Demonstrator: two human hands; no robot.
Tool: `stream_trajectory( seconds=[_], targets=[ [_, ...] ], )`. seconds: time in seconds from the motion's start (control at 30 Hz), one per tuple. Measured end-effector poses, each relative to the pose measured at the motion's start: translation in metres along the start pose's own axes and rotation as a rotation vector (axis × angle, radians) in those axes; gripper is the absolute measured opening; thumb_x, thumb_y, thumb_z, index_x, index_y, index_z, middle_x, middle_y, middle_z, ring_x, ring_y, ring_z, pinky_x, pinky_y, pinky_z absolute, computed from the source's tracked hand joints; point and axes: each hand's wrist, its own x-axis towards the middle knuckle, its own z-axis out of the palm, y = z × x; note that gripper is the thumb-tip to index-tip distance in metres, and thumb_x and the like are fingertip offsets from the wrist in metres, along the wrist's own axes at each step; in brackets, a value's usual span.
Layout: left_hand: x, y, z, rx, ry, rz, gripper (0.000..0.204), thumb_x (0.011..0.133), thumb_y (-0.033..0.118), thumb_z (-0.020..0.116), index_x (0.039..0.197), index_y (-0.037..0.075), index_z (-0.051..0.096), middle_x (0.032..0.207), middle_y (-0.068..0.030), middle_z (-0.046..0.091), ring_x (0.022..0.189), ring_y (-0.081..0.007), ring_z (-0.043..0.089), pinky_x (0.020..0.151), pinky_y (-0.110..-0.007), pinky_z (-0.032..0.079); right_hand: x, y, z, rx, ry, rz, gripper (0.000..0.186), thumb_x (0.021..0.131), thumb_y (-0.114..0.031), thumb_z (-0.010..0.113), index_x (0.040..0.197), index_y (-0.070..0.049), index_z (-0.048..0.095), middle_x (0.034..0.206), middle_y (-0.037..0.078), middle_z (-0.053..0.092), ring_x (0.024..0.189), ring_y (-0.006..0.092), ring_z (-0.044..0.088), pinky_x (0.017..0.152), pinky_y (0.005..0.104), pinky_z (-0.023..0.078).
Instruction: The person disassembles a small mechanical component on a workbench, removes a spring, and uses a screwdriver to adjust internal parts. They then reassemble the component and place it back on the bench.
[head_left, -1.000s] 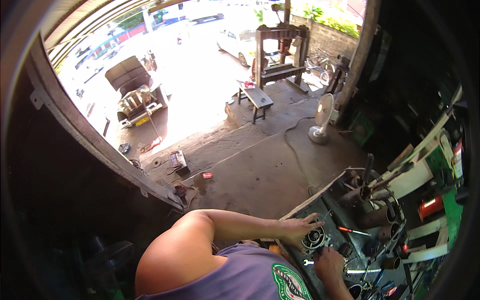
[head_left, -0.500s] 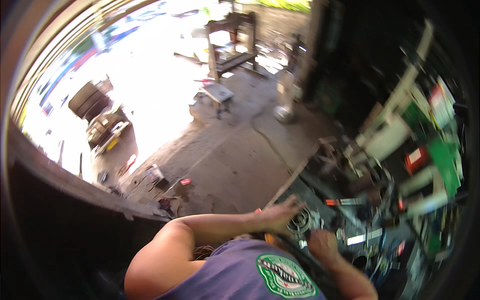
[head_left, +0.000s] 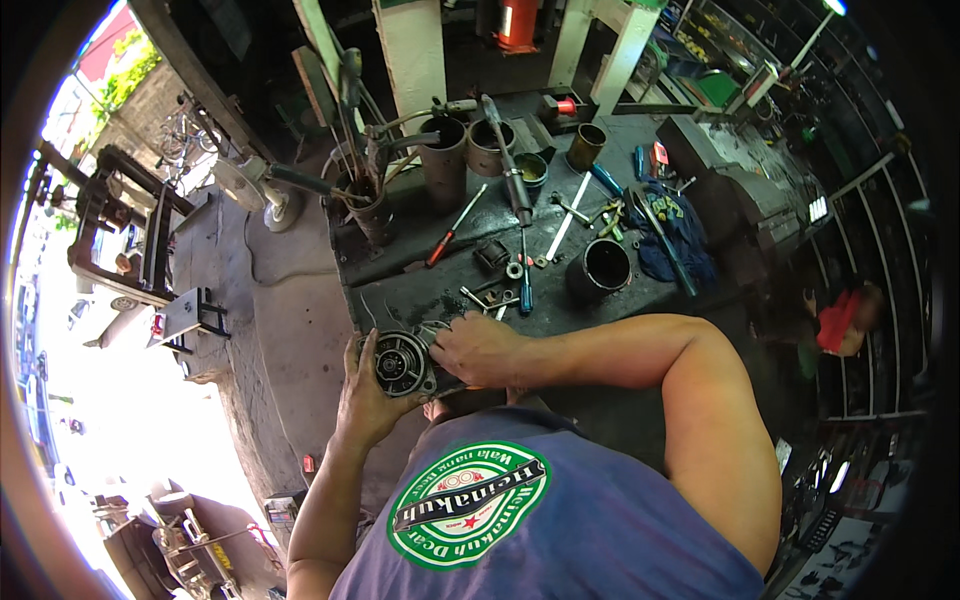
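A round metal housing with ribs and a bearing at its centre, which looks like an alternator (head_left: 398,364), sits face up at the bench's near left edge. Wrapped about its left and near side is my left hand (head_left: 366,402), with the fingers along its rim. My right hand (head_left: 478,350) is closed beside the housing's right side, fingers bent down; what they hold, if anything, is hidden. Small sockets and wrenches (head_left: 490,300) lie just beyond my right hand, and a blue-handled screwdriver (head_left: 526,292) is close to them.
On the dark workbench (head_left: 640,300) stand a black can (head_left: 604,268) and tall metal tins (head_left: 443,165). A red-handled screwdriver (head_left: 440,245), a blue cloth (head_left: 690,238) and several tools lie there. A person in red (head_left: 842,325) is at the far right.
The view has swung to the right, so the bench now fills the middle and the bright doorway sits at the left. Both hands are still at the round housing; the right one has closed beside it.
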Motion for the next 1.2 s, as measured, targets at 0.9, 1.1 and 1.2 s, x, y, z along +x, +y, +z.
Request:
stream_trajectory(
  seconds=[0.9,1.1,1.2],
  targets=[
    [0.001,0.003,0.003,-0.093,0.019,0.036,0.126,0.072,0.033,0.104,0.173,0.003,0.034,0.177,-0.0326,0.028,0.156,-0.0467,0.048,0.128,-0.051,0.045,-0.075,0.002,-0.008,0.611,0.075,0.632,0.037,0.106,-0.039,0.069,0.113,-0.003,0.076,0.106,0.027,0.077,0.101,0.0488,0.075,0.090,0.0609,0.059],
    [0.012,0.013,0.038,-0.033,0.291,-0.099,0.097,0.080,0.023,0.101,0.160,0.003,0.049,0.177,-0.0272,0.031,0.159,-0.0479,0.042,0.131,-0.054,0.041,-0.222,0.186,-0.023,0.356,0.830,1.378,0.034,0.106,-0.032,0.072,0.116,0.000,0.079,0.112,0.027,0.080,0.107,0.0468,0.077,0.093,0.0543,0.059],
    [0.020,0.013,0.057,-0.049,0.480,-0.086,0.084,0.080,0.030,0.100,0.147,-0.001,0.059,0.171,-0.0263,0.044,0.154,-0.0464,0.048,0.128,-0.054,0.042,-0.305,0.304,-0.012,0.069,0.803,1.653,0.039,0.104,-0.033,0.075,0.114,0.004,0.080,0.115,0.031,0.080,0.108,0.0502,0.077,0.096,0.0573,0.060]
  ],
)
